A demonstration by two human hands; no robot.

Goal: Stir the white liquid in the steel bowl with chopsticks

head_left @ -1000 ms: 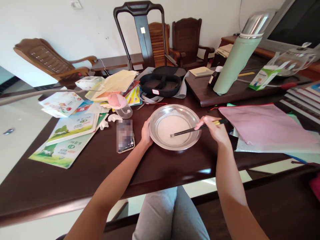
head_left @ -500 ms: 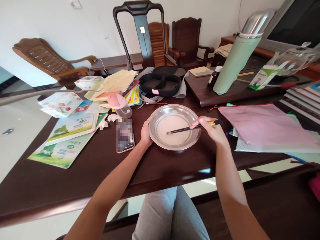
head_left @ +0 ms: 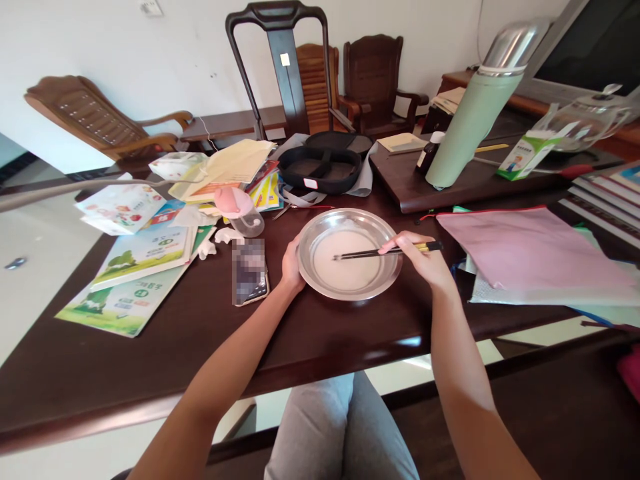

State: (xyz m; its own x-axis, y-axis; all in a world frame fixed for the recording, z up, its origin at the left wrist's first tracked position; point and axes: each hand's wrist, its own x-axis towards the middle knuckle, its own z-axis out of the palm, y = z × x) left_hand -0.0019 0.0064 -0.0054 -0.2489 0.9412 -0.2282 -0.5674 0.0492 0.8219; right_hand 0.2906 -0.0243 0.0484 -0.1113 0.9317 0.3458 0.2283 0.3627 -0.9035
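A round metal bowl (head_left: 311, 280) stands on the dark wooden table, with a milky white liquid (head_left: 350, 272) in it. My left hand (head_left: 293, 265) grips the bowl's left rim, its fingers partly hidden behind the metal. Over the right rim, my right hand (head_left: 419, 255) is closed round a pair of dark chopsticks (head_left: 367, 253) with gold-coloured bands near the back end. Their tips point left and touch the liquid near the middle of the bowl. A phone (head_left: 250, 273) lies to the left of my left hand.
Left are booklets (head_left: 145, 260), tissue packs (head_left: 123, 207) and a pink-lidded cup (head_left: 240, 210). Behind the bowl lies an open black case (head_left: 320, 170). A green thermos (head_left: 473, 113) stands on a raised board at right, near a pink pouch (head_left: 530, 247). The table's front edge is close to me.
The chopstick tips have shifted slightly up and away from me in the liquid. My left hand and the bowl stay in place.
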